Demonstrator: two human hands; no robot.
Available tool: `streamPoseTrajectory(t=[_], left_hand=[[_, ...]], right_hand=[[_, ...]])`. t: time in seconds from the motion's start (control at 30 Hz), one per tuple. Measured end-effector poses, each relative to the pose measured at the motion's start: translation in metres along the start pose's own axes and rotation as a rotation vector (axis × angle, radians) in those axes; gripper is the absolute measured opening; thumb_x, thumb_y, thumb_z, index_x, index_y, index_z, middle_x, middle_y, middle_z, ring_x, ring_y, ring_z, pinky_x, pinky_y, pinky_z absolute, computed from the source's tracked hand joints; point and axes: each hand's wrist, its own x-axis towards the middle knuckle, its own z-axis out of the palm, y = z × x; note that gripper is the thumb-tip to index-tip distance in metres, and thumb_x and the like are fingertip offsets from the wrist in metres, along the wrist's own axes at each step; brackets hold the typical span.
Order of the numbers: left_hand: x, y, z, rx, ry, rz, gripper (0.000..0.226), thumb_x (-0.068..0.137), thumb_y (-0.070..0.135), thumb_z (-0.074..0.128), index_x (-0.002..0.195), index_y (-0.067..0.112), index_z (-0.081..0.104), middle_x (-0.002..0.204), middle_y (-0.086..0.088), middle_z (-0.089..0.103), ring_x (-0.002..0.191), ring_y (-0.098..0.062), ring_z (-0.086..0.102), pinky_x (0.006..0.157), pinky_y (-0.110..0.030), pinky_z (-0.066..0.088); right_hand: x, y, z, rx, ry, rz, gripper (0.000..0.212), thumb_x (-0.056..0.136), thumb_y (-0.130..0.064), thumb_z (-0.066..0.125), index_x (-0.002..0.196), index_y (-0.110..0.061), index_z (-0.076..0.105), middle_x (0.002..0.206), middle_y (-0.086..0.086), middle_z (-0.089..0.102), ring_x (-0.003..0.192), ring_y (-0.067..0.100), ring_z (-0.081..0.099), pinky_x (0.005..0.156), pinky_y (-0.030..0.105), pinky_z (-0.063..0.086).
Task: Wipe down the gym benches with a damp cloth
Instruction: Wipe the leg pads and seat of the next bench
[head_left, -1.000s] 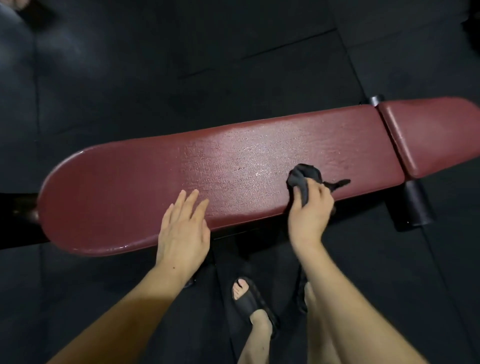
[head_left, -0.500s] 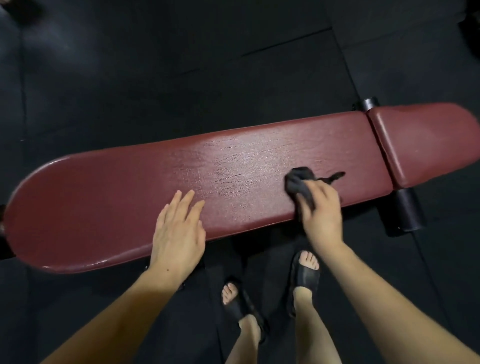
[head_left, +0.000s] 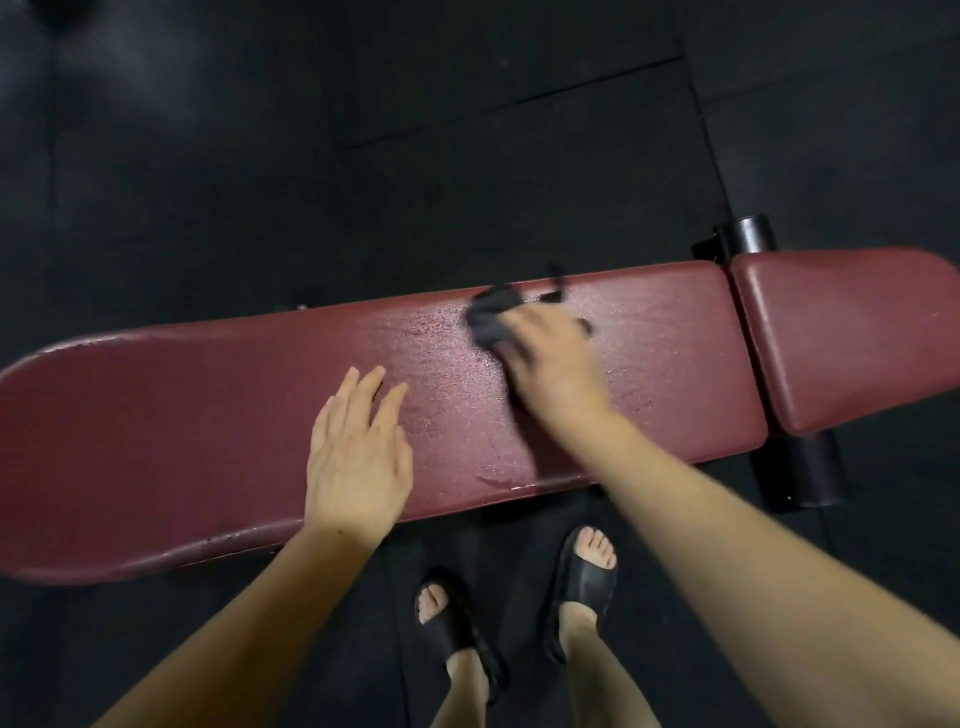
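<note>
A long dark red padded gym bench (head_left: 182, 431) runs left to right across the view, with a shorter seat pad (head_left: 852, 332) at its right end. My right hand (head_left: 556, 364) presses a crumpled dark cloth (head_left: 491, 317) onto the bench near its far edge, right of the middle; the hand and cloth are blurred. The pad glistens wet around the cloth. My left hand (head_left: 358, 457) lies flat on the bench near its front edge, fingers spread, holding nothing.
Black rubber floor tiles surround the bench. A black roller pad (head_left: 800, 467) sticks out below the gap between the two pads, and another black cylinder (head_left: 745, 236) shows behind it. My feet in black slides (head_left: 582, 587) stand just in front of the bench.
My right hand has swept the cloth from the bench's front edge up toward its far edge. A wet patch has spread over the pad. My left hand stays flat in place.
</note>
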Motion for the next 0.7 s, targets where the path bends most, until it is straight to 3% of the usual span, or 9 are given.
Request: streamPoseTrajectory(t=[0.1,0.17,0.2,0.3,0.37,0.5,0.63,0.7], left_hand=[[0.017,0.013,0.007,0.012,0.002,0.032,0.050,0.102,0.020,0.044,0.152,0.015,0.045,0.165,-0.007,0.031,0.157,-0.025,0.015,0.126,-0.049,0.021],[0.023,0.019,0.009,0.011,0.000,0.019,0.051,0.102,0.021,0.043,0.153,0.015,0.043,0.166,-0.007,0.028,0.158,-0.025,0.013,0.127,-0.049,0.019],[0.025,0.020,0.009,0.006,-0.005,0.014,0.051,0.102,0.021,0.043,0.153,0.016,0.043,0.167,-0.006,0.028,0.158,-0.025,0.012,0.127,-0.049,0.018],[0.030,0.022,0.009,0.010,0.006,0.015,0.051,0.101,0.019,0.045,0.152,0.017,0.044,0.166,-0.005,0.028,0.158,-0.025,0.012,0.127,-0.048,0.016],[0.037,0.021,0.008,0.027,0.011,0.012,0.051,0.101,0.019,0.047,0.152,0.016,0.045,0.166,-0.005,0.029,0.158,-0.024,0.012,0.128,-0.047,0.015],[0.048,0.027,0.008,0.022,-0.002,0.006,0.051,0.101,0.019,0.046,0.152,0.015,0.045,0.166,-0.005,0.029,0.158,-0.024,0.012,0.128,-0.047,0.015],[0.063,0.049,0.016,0.008,-0.037,0.112,0.052,0.101,0.022,0.042,0.152,0.017,0.043,0.167,-0.004,0.028,0.158,-0.022,0.010,0.128,-0.046,0.013],[0.073,0.060,0.020,0.016,-0.044,0.153,0.053,0.101,0.024,0.040,0.154,0.018,0.042,0.167,-0.004,0.028,0.158,-0.023,0.009,0.128,-0.047,0.014]], right_hand=[[-0.008,0.076,-0.049,-0.079,0.146,0.391,0.026,0.098,-0.021,0.060,0.119,-0.011,0.071,0.116,0.012,0.069,0.110,0.037,0.061,0.100,0.045,0.047],[-0.006,0.072,-0.047,-0.069,0.232,0.582,0.028,0.098,-0.018,0.063,0.122,-0.005,0.070,0.121,0.017,0.067,0.114,0.039,0.059,0.105,0.044,0.043],[0.000,0.055,-0.035,-0.057,0.247,0.581,0.025,0.096,-0.016,0.065,0.118,-0.004,0.071,0.118,0.017,0.068,0.112,0.039,0.060,0.103,0.044,0.044],[0.025,-0.017,0.015,0.000,0.142,0.231,0.016,0.093,-0.019,0.067,0.105,-0.011,0.073,0.107,0.011,0.069,0.100,0.035,0.062,0.092,0.046,0.049],[0.034,-0.054,0.035,0.032,0.010,0.042,0.022,0.095,-0.024,0.066,0.112,-0.012,0.073,0.113,0.009,0.069,0.104,0.034,0.062,0.094,0.047,0.049],[0.033,-0.005,0.005,0.053,-0.029,-0.052,0.029,0.096,-0.025,0.063,0.117,-0.009,0.073,0.119,0.010,0.069,0.111,0.033,0.062,0.100,0.043,0.048],[0.018,0.115,-0.058,-0.096,0.135,0.339,0.023,0.096,-0.019,0.062,0.115,-0.012,0.073,0.111,0.010,0.070,0.107,0.035,0.062,0.100,0.047,0.047],[0.011,0.137,-0.070,-0.095,0.230,0.580,0.027,0.098,-0.019,0.060,0.119,-0.007,0.070,0.116,0.013,0.069,0.113,0.037,0.061,0.109,0.051,0.045]])
